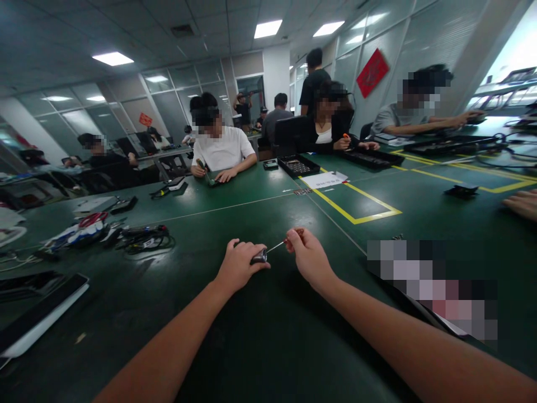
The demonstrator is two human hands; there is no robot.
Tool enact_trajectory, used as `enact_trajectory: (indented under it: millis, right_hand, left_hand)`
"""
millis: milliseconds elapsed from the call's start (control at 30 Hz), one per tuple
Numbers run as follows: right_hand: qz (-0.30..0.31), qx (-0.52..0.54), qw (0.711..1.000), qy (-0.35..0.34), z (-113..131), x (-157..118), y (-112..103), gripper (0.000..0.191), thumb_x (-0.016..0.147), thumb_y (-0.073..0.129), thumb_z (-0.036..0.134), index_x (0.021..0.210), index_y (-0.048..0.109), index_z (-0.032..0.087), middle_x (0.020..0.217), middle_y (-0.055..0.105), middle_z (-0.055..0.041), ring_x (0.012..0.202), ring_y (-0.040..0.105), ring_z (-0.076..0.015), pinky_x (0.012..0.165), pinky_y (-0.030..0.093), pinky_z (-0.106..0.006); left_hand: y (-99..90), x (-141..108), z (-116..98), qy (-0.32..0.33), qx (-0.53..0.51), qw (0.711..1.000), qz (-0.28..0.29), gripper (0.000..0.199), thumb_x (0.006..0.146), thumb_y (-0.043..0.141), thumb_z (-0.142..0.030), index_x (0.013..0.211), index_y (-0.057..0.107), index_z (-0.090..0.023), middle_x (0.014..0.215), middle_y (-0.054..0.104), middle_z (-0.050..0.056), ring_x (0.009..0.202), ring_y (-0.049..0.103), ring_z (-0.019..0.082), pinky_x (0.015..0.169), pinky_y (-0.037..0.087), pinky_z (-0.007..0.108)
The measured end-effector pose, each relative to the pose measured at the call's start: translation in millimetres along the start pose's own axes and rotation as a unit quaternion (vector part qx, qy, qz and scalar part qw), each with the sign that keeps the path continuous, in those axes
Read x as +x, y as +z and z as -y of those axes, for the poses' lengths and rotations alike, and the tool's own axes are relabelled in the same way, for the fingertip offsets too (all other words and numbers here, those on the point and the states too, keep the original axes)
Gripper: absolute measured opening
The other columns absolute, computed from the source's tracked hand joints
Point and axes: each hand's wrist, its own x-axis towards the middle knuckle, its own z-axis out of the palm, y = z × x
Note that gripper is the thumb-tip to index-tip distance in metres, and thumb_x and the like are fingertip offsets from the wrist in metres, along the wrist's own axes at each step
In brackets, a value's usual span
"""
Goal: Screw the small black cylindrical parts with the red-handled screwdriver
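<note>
My left hand (241, 262) is closed around a small dark cylindrical part (260, 256) with a shiny rim, its open end turned to the right. In my right hand (309, 254) is a screwdriver (276, 246), gripped by its reddish-brown handle. The thin metal shaft points left, its tip at or just beside the rim of the cylindrical part; I cannot tell whether it touches. Both hands are held over the green table (201, 336), near its middle. My fingers hide most of the cylindrical part and much of the handle.
Bundled black cables (146, 239) and red and blue leads (90, 224) lie at left, near a black-and-white flat device (46, 316). A black parts tray (298, 166) and white paper (323, 179) lie ahead. A person in white (224, 148) works across the table.
</note>
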Motion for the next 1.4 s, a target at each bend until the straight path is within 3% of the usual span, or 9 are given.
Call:
enact_trajectory:
  millis: [333, 533, 900, 1400]
  right_hand:
    - [-0.017, -0.138, 0.987, -0.074, 14.3, -5.9, -4.0, 0.022, 0.099, 0.043, 0.038, 0.09, 0.056, 0.023, 0.078, 0.066, -0.0024, 0.072, 0.062, -0.0213, 0.068, 0.043, -0.034]
    - [-0.036, -0.128, 0.989, -0.071, 15.6, -5.4, -6.0, 0.024, 0.099, 0.042, 0.04, 0.09, 0.056, 0.023, 0.08, 0.066, -0.0031, 0.075, 0.062, -0.022, 0.071, 0.044, -0.035]
    - [0.004, -0.135, 0.988, -0.068, 14.0, -6.8, -3.8, 0.023, 0.099, 0.042, 0.04, 0.089, 0.055, 0.024, 0.079, 0.064, -0.0015, 0.072, 0.061, -0.0212, 0.068, 0.042, -0.034]
    - [0.01, -0.146, 0.987, -0.067, 18.5, -6.4, -5.9, 0.023, 0.099, 0.041, 0.038, 0.088, 0.055, 0.024, 0.077, 0.063, -0.0014, 0.072, 0.06, -0.0211, 0.067, 0.043, -0.034]
  left_hand:
    - [3.2, 4.1, -1.4, -0.009, -0.003, 1.0, 0.01, 0.044, 0.092, 0.067, -0.052, 0.128, 0.061, -0.028, 0.11, 0.068, 0.004, 0.108, 0.06, 0.026, 0.112, 0.027, 0.053]
    - [2.9, 4.2, -2.1, -0.021, -0.022, 0.999, 0.014, 0.043, 0.092, 0.068, -0.051, 0.127, 0.061, -0.028, 0.113, 0.068, 0.004, 0.111, 0.06, 0.026, 0.114, 0.024, 0.055]
    - [6.8, 3.8, 0.1, 0.004, -0.014, 1.0, 0.002, 0.039, 0.09, 0.07, -0.049, 0.122, 0.063, -0.029, 0.106, 0.068, 0.002, 0.106, 0.061, 0.026, 0.117, 0.021, 0.059]
    - [1.2, 4.9, -6.0, -0.006, -0.016, 1.0, 0.01, 0.038, 0.091, 0.07, -0.047, 0.123, 0.062, -0.028, 0.109, 0.068, 0.003, 0.108, 0.06, 0.026, 0.118, 0.02, 0.06]
